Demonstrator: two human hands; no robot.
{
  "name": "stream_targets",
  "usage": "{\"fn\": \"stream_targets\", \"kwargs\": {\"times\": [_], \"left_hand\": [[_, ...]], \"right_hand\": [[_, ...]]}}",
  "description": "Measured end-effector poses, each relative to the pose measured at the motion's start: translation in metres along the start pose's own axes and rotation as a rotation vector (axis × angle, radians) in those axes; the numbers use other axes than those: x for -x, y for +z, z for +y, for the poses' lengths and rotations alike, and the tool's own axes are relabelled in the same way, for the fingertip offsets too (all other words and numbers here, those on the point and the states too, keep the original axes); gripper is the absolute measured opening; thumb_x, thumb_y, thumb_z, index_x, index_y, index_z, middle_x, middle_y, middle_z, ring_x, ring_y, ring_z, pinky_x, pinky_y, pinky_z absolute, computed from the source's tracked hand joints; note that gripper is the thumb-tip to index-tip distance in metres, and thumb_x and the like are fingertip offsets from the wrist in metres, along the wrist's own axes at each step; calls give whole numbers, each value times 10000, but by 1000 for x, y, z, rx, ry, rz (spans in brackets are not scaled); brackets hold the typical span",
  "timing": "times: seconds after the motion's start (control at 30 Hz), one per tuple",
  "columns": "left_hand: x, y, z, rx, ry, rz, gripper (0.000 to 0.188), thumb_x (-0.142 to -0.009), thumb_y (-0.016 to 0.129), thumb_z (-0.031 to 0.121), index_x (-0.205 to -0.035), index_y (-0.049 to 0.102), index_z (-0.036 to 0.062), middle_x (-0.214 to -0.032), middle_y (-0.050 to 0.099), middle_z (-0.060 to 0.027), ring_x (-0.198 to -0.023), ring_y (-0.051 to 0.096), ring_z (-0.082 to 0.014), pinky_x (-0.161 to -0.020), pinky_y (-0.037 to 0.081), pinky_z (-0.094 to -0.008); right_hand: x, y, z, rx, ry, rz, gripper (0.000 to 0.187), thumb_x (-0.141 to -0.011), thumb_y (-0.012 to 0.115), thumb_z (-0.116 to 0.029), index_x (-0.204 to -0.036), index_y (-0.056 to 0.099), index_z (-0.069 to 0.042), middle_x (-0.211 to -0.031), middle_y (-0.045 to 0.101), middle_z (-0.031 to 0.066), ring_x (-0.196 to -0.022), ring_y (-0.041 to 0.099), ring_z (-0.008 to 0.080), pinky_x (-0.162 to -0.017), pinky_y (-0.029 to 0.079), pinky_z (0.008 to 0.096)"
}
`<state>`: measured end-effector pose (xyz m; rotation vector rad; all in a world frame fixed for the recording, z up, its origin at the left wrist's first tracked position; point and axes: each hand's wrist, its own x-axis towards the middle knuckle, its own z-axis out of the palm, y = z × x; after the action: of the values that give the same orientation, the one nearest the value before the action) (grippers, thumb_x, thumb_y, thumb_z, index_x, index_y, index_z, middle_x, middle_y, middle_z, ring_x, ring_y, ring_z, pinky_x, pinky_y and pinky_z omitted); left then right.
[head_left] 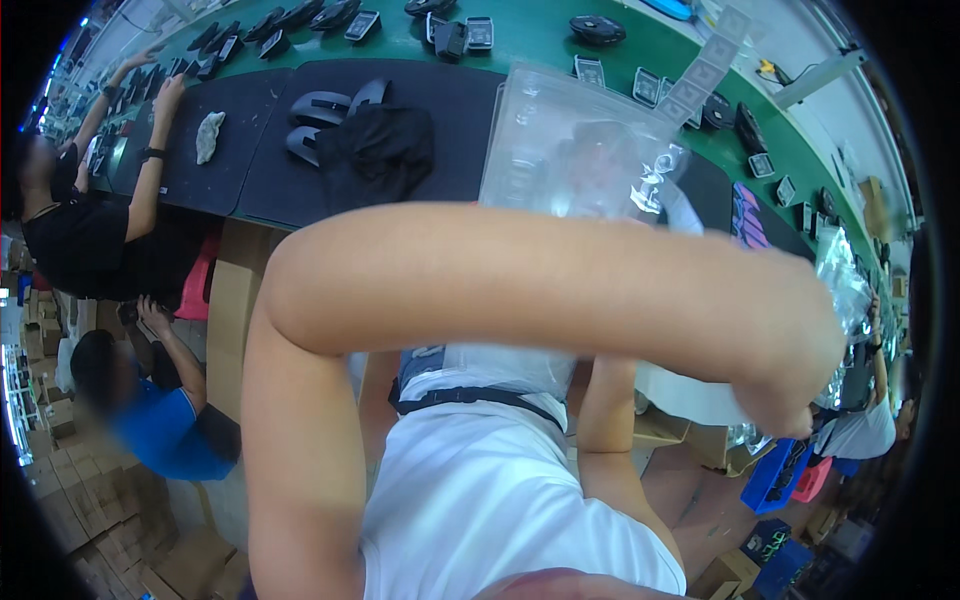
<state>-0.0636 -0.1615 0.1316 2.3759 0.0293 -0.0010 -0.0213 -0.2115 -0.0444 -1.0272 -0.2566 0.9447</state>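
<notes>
My left arm crosses the whole picture, its forearm level in front of me. At the far right, my left hand (785, 345) is bent downward with curled fingers, slightly blurred; whatever they hold, if anything, does not show. Crinkled clear plastic bags (840, 275) are right beside it. My right arm rises from the lower right and disappears behind the left forearm, which hides the right hand. Just beyond the forearm, clear plastic trays (540, 110) rest on the black mat, with a skin-toned patch showing faintly through them.
Left of the trays lie a black cloth (380, 155) and dark curved shells (320, 108). Along the green bench (540, 38) sit several small grey-framed devices (480, 33). Two people work at the left, another at the far right. A blue crate (775, 475) and cardboard boxes stand at lower right.
</notes>
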Motion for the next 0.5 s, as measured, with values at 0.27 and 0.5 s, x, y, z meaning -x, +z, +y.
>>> {"fn": "stream_targets", "kwargs": {"times": [0.27,0.5], "left_hand": [[-71,12,-149,-93,42,776,304,-833,730,398,-946,765,118,-830,735,-97,-754,697,-270,-712,549,-345],[-62,9,-161,413,238,655,433,-783,734,-10,-1209,660,13,-988,730,-106,-893,684,-126,-813,553,-275]], "right_hand": [[-13,-35,18,926,-262,-277,505,-824,778,-172,-1239,573,31,-1054,688,115,-821,678,150,-764,511,310],[9,-33,7,600,-540,-319,503,-825,686,-25,-1301,537,44,-1211,648,178,-1027,664,204,-899,504,330]]}}
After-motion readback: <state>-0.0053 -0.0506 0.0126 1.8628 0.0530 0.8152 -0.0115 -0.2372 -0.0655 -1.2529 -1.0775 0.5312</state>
